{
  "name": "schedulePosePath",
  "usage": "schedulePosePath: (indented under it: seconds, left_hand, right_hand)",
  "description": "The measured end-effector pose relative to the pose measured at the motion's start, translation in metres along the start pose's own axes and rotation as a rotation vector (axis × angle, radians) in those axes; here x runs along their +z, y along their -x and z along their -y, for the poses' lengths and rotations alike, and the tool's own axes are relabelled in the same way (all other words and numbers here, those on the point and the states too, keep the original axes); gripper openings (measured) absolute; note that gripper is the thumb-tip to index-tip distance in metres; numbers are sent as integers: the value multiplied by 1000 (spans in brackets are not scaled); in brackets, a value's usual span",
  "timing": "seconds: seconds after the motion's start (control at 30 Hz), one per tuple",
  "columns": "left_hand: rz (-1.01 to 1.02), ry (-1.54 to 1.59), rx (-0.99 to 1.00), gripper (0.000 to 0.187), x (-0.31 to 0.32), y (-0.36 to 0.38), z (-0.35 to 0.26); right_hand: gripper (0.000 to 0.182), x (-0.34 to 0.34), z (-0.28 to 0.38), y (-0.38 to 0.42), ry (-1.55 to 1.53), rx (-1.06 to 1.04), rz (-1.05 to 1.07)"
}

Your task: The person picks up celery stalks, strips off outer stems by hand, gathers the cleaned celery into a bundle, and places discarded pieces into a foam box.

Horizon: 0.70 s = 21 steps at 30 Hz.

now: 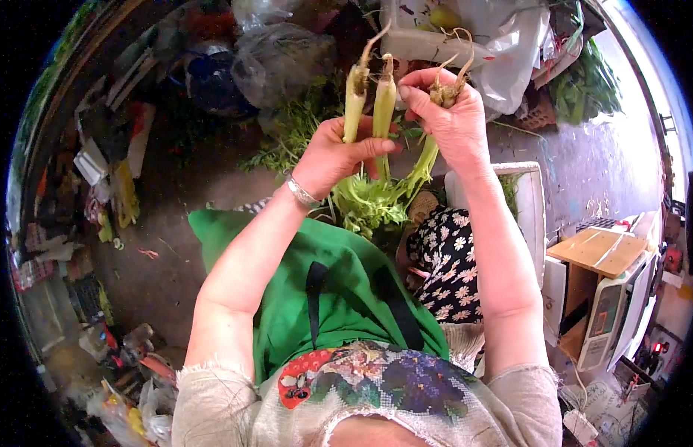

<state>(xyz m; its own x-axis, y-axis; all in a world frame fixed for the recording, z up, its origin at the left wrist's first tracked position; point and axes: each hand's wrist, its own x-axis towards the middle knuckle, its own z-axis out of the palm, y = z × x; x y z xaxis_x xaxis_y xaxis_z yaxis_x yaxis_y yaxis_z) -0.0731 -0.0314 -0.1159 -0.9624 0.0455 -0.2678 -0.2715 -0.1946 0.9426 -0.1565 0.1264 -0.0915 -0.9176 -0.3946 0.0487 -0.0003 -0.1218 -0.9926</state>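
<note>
My left hand [346, 153] is closed around two pale stalks of celery [384, 112], root ends up and leafy tops hanging down. Thin roots stick out above them. To the right, my right hand [454, 123] pinches another celery plant [424, 160] just below its brownish, tangled root. The fingertips and thumb of that hand meet near the root. Green celery leaves [369, 201] hang below both hands, above my lap. Part of the stalks is hidden behind my left fingers.
More leafy greens [287, 138] lie on the floor beyond my left hand. A white foam box [536, 194] stands right of my right forearm. Plastic bags [287, 59] and a white bin [413, 45] are ahead. A scale [603, 320] with a wooden board [599, 249] sits at right.
</note>
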Motion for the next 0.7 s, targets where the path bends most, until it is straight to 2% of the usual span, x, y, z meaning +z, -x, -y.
schedulePosePath:
  seconds: [0.1, 0.2, 0.27, 0.33, 0.47, 0.53, 0.57, 0.7]
  left_hand:
    - [78, 2, -41, 25, -6, 0, -3]
    - [93, 2, -47, 24, -4, 1, -3]
    - [88, 3, -66, 24, -6, 1, -4]
    - [82, 4, -86, 24, -5, 2, -6]
    - [89, 51, -83, 23, -1, 6, -5]
    - [12, 65, 14, 20, -7, 4, -8]
    - [-108, 44, 52, 17, -7, 4, -8]
    - [-70, -13, 79, 15, -11, 6, -14]
  right_hand:
    - [23, 1, 7, 1, -172, 38, 82]
    - [28, -4, 6, 2, -80, 69, 194]
    - [30, -3, 3, 3, -125, 56, 188]
    - [30, -4, 1, 1, -192, 45, 211]
    - [20, -1, 5, 4, -117, 85, 182]
    - [15, -2, 9, 4, -47, 91, 181]
    - [15, -2, 9, 3, -37, 93, 190]
    - [12, -4, 5, 2, -41, 89, 229]
